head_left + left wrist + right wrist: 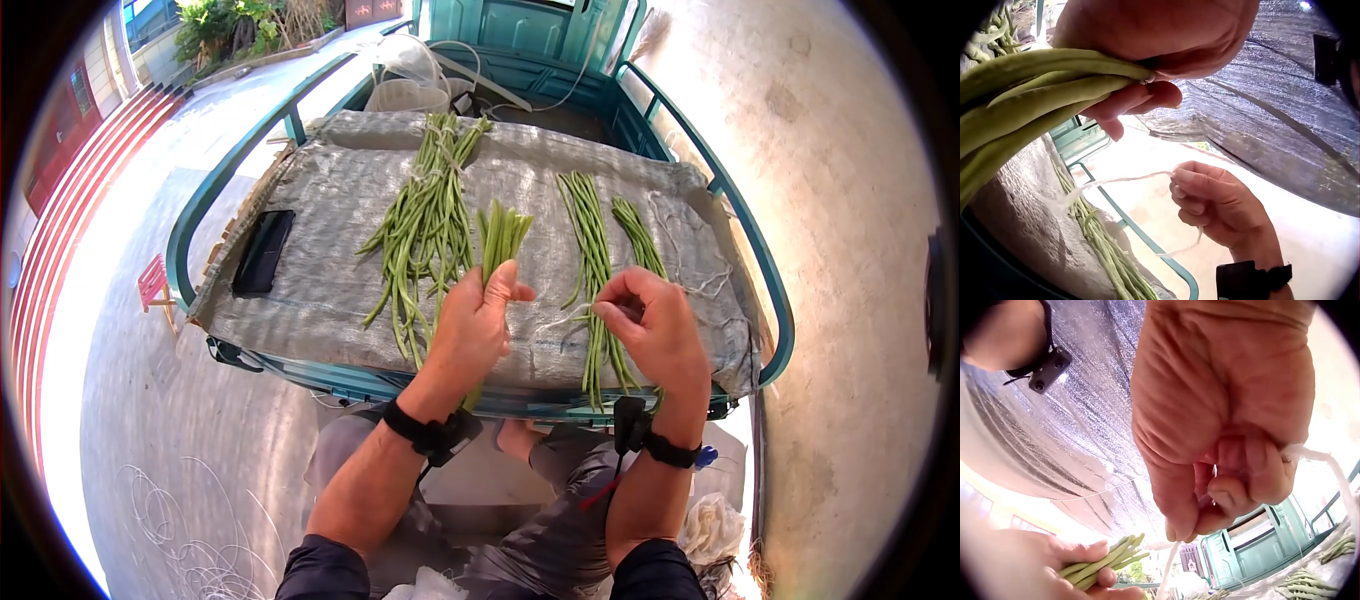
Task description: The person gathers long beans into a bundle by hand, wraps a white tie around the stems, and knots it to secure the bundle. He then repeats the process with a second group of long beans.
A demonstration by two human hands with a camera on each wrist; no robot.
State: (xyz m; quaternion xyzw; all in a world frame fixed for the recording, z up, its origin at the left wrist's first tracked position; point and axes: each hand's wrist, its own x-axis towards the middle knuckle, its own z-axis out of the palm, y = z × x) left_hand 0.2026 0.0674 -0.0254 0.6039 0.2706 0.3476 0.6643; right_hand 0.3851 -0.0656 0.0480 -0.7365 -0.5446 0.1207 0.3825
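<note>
My left hand (468, 328) grips a small bunch of green long beans (503, 238), their ends standing up above the thumb. Over the right side of the grey woven sheet (330, 300), my right hand (655, 325) pinches a thin white plastic string (1124, 180) between thumb and fingertips. The string stretches toward the left, and its other part trails behind the curled fingers in the right wrist view. A large heap of long beans (420, 220) lies left of centre. Two narrower bunches lie to the right: a long one (590, 235) passing beside the right hand, and another (638, 235) partly hidden behind it.
A black phone (264, 252) lies at the sheet's left side. Teal rails (765, 270) of the cart border the sheet on both sides. Loose white strings (705, 285) lie at the right. Behind stands a translucent plastic bucket (408, 97); a small red stool (153, 282) is on the ground.
</note>
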